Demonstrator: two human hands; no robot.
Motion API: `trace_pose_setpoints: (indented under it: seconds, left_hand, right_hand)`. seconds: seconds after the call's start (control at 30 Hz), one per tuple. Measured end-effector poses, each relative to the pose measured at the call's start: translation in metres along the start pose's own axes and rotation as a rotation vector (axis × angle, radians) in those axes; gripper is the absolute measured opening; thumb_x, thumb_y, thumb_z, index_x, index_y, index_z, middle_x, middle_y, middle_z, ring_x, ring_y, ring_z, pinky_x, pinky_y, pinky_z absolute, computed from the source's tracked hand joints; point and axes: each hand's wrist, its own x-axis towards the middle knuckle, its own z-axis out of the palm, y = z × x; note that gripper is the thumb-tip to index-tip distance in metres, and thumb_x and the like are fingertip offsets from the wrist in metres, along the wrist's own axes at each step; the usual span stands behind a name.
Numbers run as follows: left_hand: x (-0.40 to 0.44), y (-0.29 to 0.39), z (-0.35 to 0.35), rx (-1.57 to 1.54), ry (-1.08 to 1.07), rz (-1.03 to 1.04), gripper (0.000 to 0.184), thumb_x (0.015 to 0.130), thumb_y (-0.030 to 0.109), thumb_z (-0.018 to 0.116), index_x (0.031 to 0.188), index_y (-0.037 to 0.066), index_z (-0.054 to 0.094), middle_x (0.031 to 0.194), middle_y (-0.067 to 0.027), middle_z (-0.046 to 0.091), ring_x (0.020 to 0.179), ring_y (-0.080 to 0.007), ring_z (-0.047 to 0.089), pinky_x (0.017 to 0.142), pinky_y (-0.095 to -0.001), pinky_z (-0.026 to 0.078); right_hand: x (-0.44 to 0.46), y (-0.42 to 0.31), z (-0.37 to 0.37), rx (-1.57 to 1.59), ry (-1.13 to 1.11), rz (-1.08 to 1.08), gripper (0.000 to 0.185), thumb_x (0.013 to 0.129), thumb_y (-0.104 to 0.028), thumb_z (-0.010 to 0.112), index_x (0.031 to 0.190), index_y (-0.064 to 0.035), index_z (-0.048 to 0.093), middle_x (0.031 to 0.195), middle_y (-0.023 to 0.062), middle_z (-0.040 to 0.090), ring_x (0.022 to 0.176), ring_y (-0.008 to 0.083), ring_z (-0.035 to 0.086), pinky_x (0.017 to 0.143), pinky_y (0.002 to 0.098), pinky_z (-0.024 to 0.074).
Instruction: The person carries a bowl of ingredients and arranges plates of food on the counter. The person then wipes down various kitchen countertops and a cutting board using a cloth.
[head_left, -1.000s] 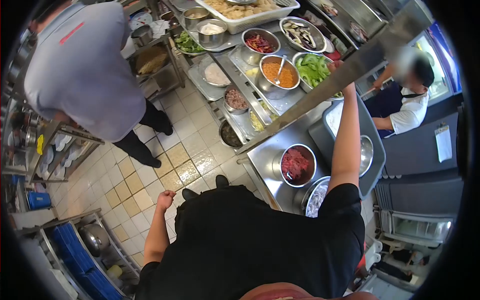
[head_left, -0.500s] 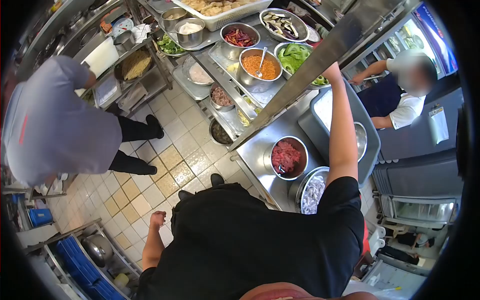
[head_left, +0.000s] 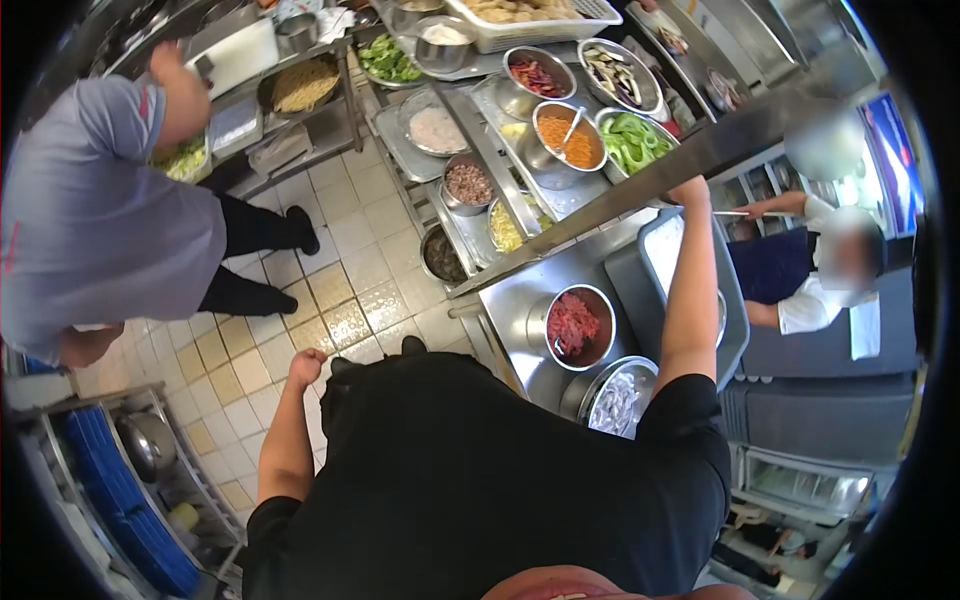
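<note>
My left hand (head_left: 308, 366) hangs in the air above the tiled floor, its fingers curled in, nothing visible in it. My right arm reaches forward over the grey plastic tub (head_left: 738, 330). My right hand (head_left: 689, 191) is at the slanting metal beam (head_left: 600, 222), and its fingers are hidden there. Just beyond the beam, closest to that hand, stands a bowl of sliced green peppers (head_left: 636, 142). Under my right forearm's left side are a steel pot of red raw meat (head_left: 574, 325) and a bowl of pale, greyish-white strips (head_left: 618, 402).
A shelf ahead bears a pot of shredded orange food with a spoon (head_left: 570, 137), a bowl of eggplant pieces (head_left: 617, 75) and a white basket (head_left: 545, 35). One co-worker (head_left: 110, 190) stands left at a counter; another (head_left: 800, 255) stands right. Blue trays (head_left: 115, 480) fill a rack lower left.
The view has shifted, so the shelf and pots sit further right. My right hand has moved slightly lower by the beam. The left co-worker's arm is now raised over the counter.
</note>
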Motion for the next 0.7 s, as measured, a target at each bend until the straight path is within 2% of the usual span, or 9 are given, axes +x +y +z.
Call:
trace_pose_setpoints:
  seconds: [0.37,0.4,0.43,0.47,0.5,0.53,0.6,0.63,0.7]
  left_hand:
    - [-0.040,-0.114,0.050,-0.349,-0.064,-0.091,0.015,0.074,0.015,0.061,0.083,0.005,0.067,0.075,-0.0090,0.066,0.068,-0.0167,0.059,0.065,-0.0305,0.047]
    - [-0.031,-0.156,0.058,-0.011,-0.104,0.177,0.015,0.077,0.017,0.058,0.084,0.006,0.065,0.075,-0.0096,0.065,0.068,-0.0172,0.060,0.065,-0.0307,0.047]
    - [-0.023,-0.181,0.065,-0.164,-0.169,-0.062,0.017,0.079,0.015,0.052,0.086,0.005,0.064,0.075,-0.0108,0.065,0.069,-0.0187,0.061,0.064,-0.0304,0.048]
    - [-0.029,-0.190,0.061,0.117,-0.111,0.159,0.019,0.079,0.013,0.048,0.084,0.005,0.064,0.075,-0.0112,0.066,0.065,-0.0198,0.062,0.058,-0.0313,0.048]
    - [-0.057,-0.152,0.050,-0.067,-0.062,-0.128,0.022,0.077,0.009,0.045,0.085,0.005,0.065,0.073,-0.0109,0.065,0.060,-0.0204,0.061,0.053,-0.0320,0.048]
    - [-0.062,-0.153,0.037,0.308,-0.157,0.270,0.022,0.076,0.008,0.045,0.086,0.004,0.065,0.069,-0.0099,0.064,0.056,-0.0200,0.059,0.051,-0.0321,0.048]
    - [-0.095,-0.089,0.024,-0.246,-0.027,-0.377,0.022,0.076,0.006,0.046,0.088,0.003,0.064,0.072,-0.0084,0.063,0.059,-0.0192,0.058,0.054,-0.0309,0.048]
    - [-0.099,-0.086,0.019,-0.314,-0.008,-0.361,0.021,0.076,0.006,0.047,0.088,0.002,0.064,0.075,-0.0078,0.063,0.062,-0.0183,0.058,0.055,-0.0303,0.048]
    - [-0.105,-0.069,0.011,-0.349,-0.008,-0.317,0.018,0.080,0.011,0.053,0.091,0.001,0.063,0.084,-0.0071,0.063,0.071,-0.0165,0.058,0.060,-0.0293,0.048]
  right_hand:
    - [-0.020,0.009,-0.045,-0.063,0.194,-0.085,0.043,0.074,-0.017,0.060,0.115,-0.0065,0.057,0.105,0.0171,0.063,0.101,0.0325,0.059,0.084,0.0383,0.0471]
    - [-0.025,0.008,-0.052,-0.019,0.243,-0.077,0.043,0.074,-0.017,0.060,0.115,-0.0064,0.057,0.104,0.0169,0.063,0.100,0.0323,0.059,0.084,0.0383,0.0472]
    - [-0.030,0.008,-0.058,0.036,0.292,-0.063,0.042,0.074,-0.017,0.060,0.115,-0.0062,0.057,0.102,0.0168,0.064,0.099,0.0322,0.059,0.083,0.0383,0.0473]
    - [-0.031,0.015,-0.064,0.114,0.332,-0.048,0.042,0.075,-0.016,0.060,0.115,-0.0061,0.057,0.101,0.0166,0.064,0.099,0.0320,0.059,0.082,0.0383,0.0474]
    - [-0.036,0.021,-0.068,0.211,0.370,-0.027,0.042,0.075,-0.016,0.060,0.115,-0.0060,0.057,0.099,0.0165,0.065,0.098,0.0319,0.060,0.082,0.0383,0.0475]
    - [-0.035,0.041,-0.066,0.316,0.391,-0.050,0.040,0.076,-0.016,0.060,0.115,-0.0050,0.057,0.094,0.0145,0.066,0.092,0.0287,0.061,0.077,0.0369,0.0477]
    - [-0.052,0.038,-0.085,0.732,0.384,0.151,0.038,0.080,-0.014,0.062,0.115,-0.0017,0.055,0.087,0.0093,0.068,0.079,0.0176,0.062,0.064,0.0289,0.0445]
    - [-0.073,0.006,-0.112,1.053,0.427,0.385,0.037,0.082,-0.013,0.063,0.115,0.0005,0.054,0.085,0.0060,0.069,0.070,0.0095,0.060,0.056,0.0224,0.0410]
    - [-0.097,-0.010,-0.136,1.250,0.449,0.376,0.038,0.081,-0.007,0.064,0.117,0.0015,0.053,0.088,0.0057,0.069,0.070,0.0056,0.057,0.058,0.0153,0.0374]
